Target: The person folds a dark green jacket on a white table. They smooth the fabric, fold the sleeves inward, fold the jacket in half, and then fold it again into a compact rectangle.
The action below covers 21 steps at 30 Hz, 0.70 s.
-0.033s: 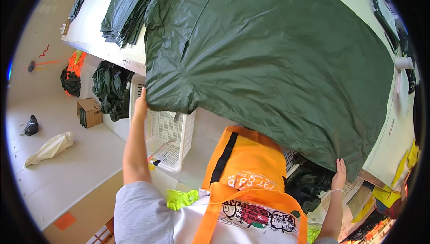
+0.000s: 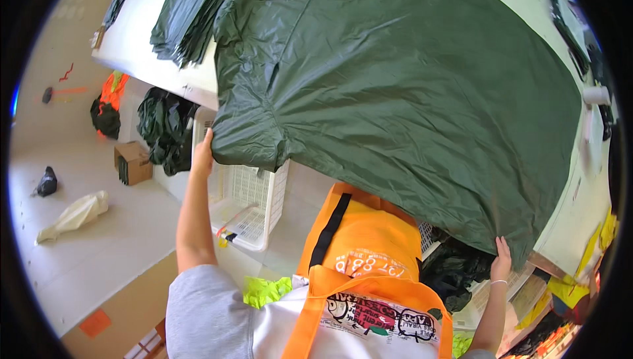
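A large dark green waterproof sheet (image 2: 409, 89), shiny and creased, with a seam and a small slit like a rain garment's, lies spread over the white table. My left hand (image 2: 204, 152) is closed on its near left corner, where folds fan out from a gathered spot. At the near right edge, my right hand (image 2: 501, 263) grips the sheet with the fingers on top; its thumb is hidden. Between the hands the near edge hangs over the table's front, above my orange apron (image 2: 369, 230).
Folded dark green pieces (image 2: 186, 19) are stacked at the table's far left. Below the edge stand a white plastic basket (image 2: 271, 210) and dark bundled material (image 2: 455, 273). A cardboard box (image 2: 135, 163) and a pale cloth (image 2: 74, 217) lie on the floor at left.
My left hand has shifted slightly left with the sheet's corner, and the folds there look more drawn out. My right hand is almost where it was.
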Tool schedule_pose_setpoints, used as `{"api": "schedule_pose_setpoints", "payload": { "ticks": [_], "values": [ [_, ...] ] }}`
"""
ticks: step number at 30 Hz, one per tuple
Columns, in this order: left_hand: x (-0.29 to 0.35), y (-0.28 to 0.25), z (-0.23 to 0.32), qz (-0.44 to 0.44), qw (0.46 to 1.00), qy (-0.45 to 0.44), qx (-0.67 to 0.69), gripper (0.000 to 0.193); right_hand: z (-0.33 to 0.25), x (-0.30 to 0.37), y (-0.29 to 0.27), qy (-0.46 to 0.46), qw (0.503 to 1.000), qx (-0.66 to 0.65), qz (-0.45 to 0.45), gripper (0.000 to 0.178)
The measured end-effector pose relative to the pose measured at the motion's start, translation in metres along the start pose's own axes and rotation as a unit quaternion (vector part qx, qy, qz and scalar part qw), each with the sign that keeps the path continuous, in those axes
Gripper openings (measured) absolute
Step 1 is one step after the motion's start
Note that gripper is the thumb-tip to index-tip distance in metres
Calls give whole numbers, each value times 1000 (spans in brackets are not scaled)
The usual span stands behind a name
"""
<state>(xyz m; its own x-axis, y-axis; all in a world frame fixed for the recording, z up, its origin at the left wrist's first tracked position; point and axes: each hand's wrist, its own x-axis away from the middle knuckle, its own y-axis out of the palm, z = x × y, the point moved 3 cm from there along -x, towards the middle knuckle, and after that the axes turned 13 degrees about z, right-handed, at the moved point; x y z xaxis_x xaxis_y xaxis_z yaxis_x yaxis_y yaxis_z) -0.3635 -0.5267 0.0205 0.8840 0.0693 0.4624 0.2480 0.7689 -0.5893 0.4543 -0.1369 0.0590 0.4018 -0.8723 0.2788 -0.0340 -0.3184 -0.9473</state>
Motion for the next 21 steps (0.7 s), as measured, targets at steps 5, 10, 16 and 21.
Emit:
{"api": "schedule_pose_setpoints", "payload": {
  "ticks": [5,10,16,21],
  "values": [
    [4,-20,46,-77,987,-7,140,43,16,-34,-27,-3,998,-56,-19,58],
    [23,-9,61,-28,994,-13,101,44,29,-42,-24,13,995,-66,-74,58],
    [4,14,135,4,999,3,36,40,107,-98,-43,13,999,-24,-43,37],
    [-18,119,257,5,995,44,91,38,149,-236,-76,-2,989,42,139,28]
  ]
}}
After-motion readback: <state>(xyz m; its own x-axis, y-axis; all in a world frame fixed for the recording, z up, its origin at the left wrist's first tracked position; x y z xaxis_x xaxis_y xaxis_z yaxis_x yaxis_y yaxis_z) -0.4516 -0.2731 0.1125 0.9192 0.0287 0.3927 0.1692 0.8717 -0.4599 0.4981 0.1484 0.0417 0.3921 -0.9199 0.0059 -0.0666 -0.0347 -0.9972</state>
